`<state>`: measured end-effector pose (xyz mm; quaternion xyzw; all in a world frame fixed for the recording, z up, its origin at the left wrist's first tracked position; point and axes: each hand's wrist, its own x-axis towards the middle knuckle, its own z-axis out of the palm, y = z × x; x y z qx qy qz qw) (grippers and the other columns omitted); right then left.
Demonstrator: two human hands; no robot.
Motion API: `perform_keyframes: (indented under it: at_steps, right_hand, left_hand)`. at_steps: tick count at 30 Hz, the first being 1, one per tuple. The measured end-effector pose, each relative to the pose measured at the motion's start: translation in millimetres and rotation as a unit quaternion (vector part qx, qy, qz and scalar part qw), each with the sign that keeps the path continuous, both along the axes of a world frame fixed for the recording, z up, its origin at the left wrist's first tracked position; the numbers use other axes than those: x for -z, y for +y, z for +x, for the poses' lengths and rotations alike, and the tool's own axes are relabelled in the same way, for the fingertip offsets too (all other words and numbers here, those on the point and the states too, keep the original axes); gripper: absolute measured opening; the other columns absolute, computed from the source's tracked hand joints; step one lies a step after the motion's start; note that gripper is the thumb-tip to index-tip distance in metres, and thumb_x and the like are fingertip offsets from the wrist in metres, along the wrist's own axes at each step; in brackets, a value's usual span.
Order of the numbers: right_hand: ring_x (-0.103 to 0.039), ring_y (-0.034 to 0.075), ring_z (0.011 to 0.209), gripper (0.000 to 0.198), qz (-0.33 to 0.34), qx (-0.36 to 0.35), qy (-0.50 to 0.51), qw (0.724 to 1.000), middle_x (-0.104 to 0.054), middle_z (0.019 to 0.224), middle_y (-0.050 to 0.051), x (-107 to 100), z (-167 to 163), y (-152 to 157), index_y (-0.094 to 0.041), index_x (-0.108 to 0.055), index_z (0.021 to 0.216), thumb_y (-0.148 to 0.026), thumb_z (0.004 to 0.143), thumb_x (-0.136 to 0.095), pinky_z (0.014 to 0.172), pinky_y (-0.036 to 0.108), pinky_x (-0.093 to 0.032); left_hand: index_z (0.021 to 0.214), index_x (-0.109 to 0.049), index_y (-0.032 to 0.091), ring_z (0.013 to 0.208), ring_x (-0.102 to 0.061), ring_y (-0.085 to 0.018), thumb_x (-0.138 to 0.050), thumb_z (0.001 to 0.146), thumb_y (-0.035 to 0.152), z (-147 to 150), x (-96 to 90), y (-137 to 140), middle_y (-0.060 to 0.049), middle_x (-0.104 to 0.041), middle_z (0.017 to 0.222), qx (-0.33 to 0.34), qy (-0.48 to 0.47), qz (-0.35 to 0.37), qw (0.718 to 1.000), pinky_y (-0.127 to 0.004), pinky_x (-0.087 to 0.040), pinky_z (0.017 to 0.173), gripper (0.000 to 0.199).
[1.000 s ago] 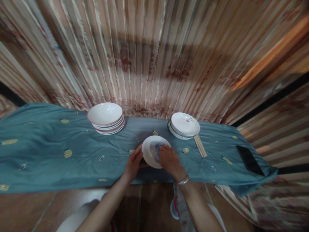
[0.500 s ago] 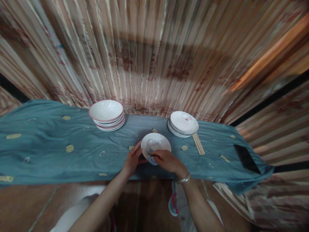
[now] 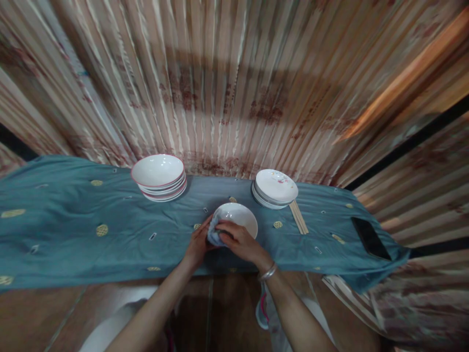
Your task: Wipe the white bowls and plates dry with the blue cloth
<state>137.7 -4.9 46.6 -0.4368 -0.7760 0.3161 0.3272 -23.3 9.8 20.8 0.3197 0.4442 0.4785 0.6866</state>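
A white bowl (image 3: 244, 217) is tilted toward me near the front middle of the table. Against its left side, my left hand (image 3: 199, 242) grips the rim and outer wall. My right hand (image 3: 236, 239), with a silver bangle at the wrist, is closed on a bluish-white cloth (image 3: 216, 233). The cloth is pressed over the bowl's left inner wall and rim, close to my left fingers. My left fingertips are partly hidden behind the bowl and cloth.
A stack of red-rimmed bowls (image 3: 158, 171) stands at the back left. Flower-patterned plates (image 3: 274, 187) are stacked to the back right, with wooden chopsticks (image 3: 299, 217) beside them. A black phone (image 3: 370, 238) lies near the right end of the teal tablecloth (image 3: 126, 230).
My right hand has moved the cloth from the bowl's near bottom side to its left wall and rim. My left hand keeps its hold on the bowl. The view has shifted slightly.
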Motion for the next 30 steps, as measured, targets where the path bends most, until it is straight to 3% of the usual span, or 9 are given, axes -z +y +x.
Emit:
perform_keyframes:
  at_steps: [9, 18, 22, 30]
  right_hand:
    - [-0.042, 0.022, 0.144, 0.044, 0.057, 0.043, -0.102, 0.992, -0.044, 0.154, 0.017, 5.7, -14.8, 13.7, -0.011, -0.054, 0.137, -0.015, 0.096, -0.039, 0.120, 0.041, -0.035]
    - [-0.036, 0.027, 0.146, 0.051, 0.155, 0.119, -0.214, 0.957, -0.045, 0.151, 0.024, 20.0, -9.3, 35.8, 0.001, -0.052, 0.138, -0.002, 0.089, -0.038, 0.121, 0.046, -0.036]
    - [-0.040, 0.029, 0.144, 0.052, 0.166, 0.162, -0.270, 0.934, -0.048, 0.148, 0.027, 26.0, 5.0, 38.6, 0.004, -0.052, 0.137, 0.000, 0.087, -0.039, 0.119, 0.047, -0.038]
    - [-0.048, 0.027, 0.136, 0.043, 0.149, 0.195, -0.377, 0.893, -0.058, 0.139, 0.023, 14.1, 28.8, 23.1, 0.000, -0.062, 0.127, -0.001, 0.091, -0.039, 0.116, 0.041, -0.042]
  left_hand:
    - [0.114, -0.070, 0.018, 0.113, -0.066, -0.032, -0.073, 0.069, 0.028, 1.3, 2.0, 1.3, -0.010, -0.071, 0.122, -0.001, -0.056, -0.037, 0.998, -0.047, -0.063, 0.080, 0.046]
    - [0.127, -0.067, 0.023, 0.120, -0.063, -0.035, -0.073, 0.072, 0.031, -1.0, -2.3, 0.2, -0.009, -0.071, 0.126, 0.026, -0.039, -0.031, 0.998, -0.052, -0.061, 0.083, 0.055]
    - [0.126, -0.067, 0.022, 0.119, -0.062, -0.036, -0.079, 0.066, 0.033, -0.2, -1.1, 0.9, -0.010, -0.069, 0.129, 0.021, -0.025, -0.024, 0.999, -0.051, -0.063, 0.079, 0.062]
    - [0.125, -0.068, 0.022, 0.117, -0.062, -0.035, -0.084, 0.061, 0.035, -1.0, -2.3, 0.8, -0.010, -0.071, 0.123, 0.021, -0.017, -0.021, 0.999, -0.047, -0.063, 0.078, 0.068]
